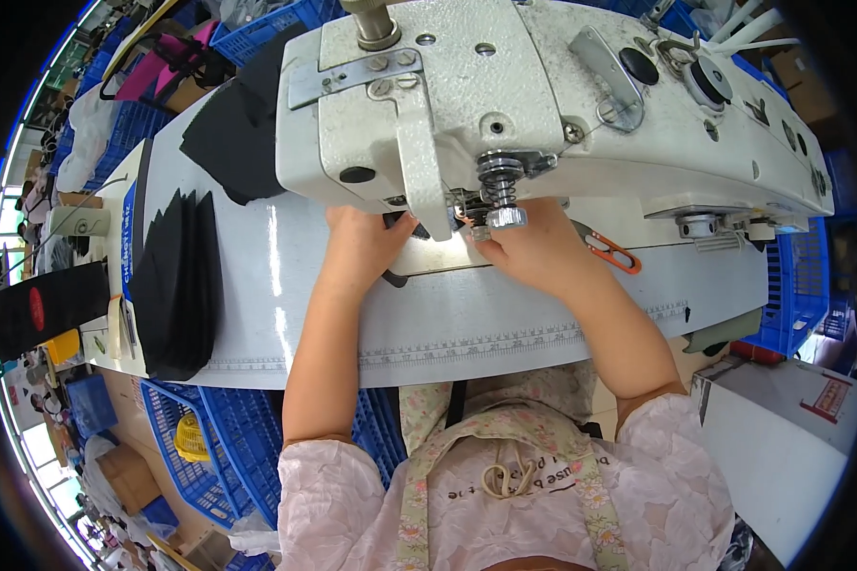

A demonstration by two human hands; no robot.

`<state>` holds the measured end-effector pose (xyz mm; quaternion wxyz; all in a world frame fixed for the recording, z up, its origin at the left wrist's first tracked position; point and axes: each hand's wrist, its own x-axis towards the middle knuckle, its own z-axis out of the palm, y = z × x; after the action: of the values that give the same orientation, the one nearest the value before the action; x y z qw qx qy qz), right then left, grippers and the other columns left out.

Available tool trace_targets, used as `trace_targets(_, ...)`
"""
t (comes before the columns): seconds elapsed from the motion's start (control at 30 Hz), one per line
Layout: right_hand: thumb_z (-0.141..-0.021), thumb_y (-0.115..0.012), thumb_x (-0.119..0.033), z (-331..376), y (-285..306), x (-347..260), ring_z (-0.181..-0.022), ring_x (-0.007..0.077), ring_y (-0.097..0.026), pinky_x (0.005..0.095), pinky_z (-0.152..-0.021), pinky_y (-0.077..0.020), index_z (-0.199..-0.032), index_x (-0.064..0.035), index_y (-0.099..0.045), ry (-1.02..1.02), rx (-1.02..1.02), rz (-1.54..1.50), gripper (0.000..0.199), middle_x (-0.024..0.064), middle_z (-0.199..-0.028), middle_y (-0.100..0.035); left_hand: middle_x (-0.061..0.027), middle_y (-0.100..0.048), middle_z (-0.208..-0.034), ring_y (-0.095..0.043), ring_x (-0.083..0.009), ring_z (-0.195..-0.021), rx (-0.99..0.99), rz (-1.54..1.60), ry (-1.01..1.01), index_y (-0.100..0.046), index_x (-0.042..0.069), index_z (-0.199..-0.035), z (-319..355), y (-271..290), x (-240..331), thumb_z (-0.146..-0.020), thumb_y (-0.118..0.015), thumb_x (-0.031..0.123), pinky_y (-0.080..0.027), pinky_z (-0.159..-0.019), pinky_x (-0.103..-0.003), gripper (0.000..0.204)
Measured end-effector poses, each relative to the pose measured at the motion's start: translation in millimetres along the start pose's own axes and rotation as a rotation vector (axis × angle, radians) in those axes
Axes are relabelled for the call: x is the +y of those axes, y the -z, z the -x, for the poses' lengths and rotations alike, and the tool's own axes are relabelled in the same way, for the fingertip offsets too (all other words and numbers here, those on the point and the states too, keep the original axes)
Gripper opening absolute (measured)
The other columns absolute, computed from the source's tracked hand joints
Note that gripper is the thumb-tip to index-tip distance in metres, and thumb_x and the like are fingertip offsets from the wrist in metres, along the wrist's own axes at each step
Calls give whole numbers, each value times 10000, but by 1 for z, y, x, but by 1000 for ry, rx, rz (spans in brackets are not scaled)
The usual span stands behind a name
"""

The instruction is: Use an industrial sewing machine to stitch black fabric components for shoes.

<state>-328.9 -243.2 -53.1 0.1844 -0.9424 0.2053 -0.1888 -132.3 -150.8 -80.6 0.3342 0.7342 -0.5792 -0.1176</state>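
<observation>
A white sewing machine (428, 114) stands over the light grey table, its head covering much of the work at the needle. My left hand (362, 243) is closed at the left of the needle area, thumb and fingers pinching a small black fabric piece (436, 228), of which only a little shows. Just right of the needle, my right hand (541, 249) lies curled with its thumb toward the presser area. The machine's metal knob and head hide its fingertips and whatever they grip. Orange-handled thread snips (615, 253) lie beside the right wrist.
At the table's left lies a stack of black fabric pieces (176, 285); more black fabric (233, 138) sits behind the machine head. A ruler strip (476, 347) runs along the front edge. Blue crates (243, 447) stand below left, and a white box (781, 428) stands right.
</observation>
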Motion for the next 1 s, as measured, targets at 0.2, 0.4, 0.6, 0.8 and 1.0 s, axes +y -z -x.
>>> trace_targets(0.2,-706,-637,-145,3,-1,-3,-838,276,-563,398,-697,-458,-804,-65,-655,-3,-2,30,127,88,-890,-559,-101,-641,-815,-572,-329,-845,-43,-73,58,-643,73,-900,4,-2,4,-686,-690,121,-370,-798,-434,225)
trace_targets(0.4,-699,-639,-131,5,-3,-7,-856,267,-558,396,-710,-454,-782,-65,-609,27,58,48,110,81,-898,-553,-134,-655,-740,-622,-293,-656,-8,-195,-44,-660,47,-846,3,-4,4,-786,-672,267,-475,-603,-390,228)
trace_targets(0.6,-701,-637,-129,6,-1,-9,-900,276,-538,400,-746,-443,-779,-61,-598,49,81,90,111,87,-900,-546,-111,-631,-849,-552,-344,-886,-37,-124,34,-637,85,-930,5,-7,2,-708,-656,144,-329,-839,-455,230)
trace_targets(0.8,-704,-631,-119,6,-2,-8,-914,278,-529,395,-760,-439,-803,-62,-608,56,93,94,116,93,-922,-537,-133,-620,-894,-536,-354,-925,-104,-116,96,-622,78,-962,6,-10,0,-703,-641,148,-324,-852,-455,270)
trace_targets(1.0,-802,-594,-307,6,1,-4,-724,398,-575,445,-739,-474,-823,50,-578,91,-21,231,358,197,-718,-600,-97,-653,-715,-621,-258,-628,27,-134,-48,-646,51,-770,6,-12,-2,-746,-704,197,-472,-580,-373,160)
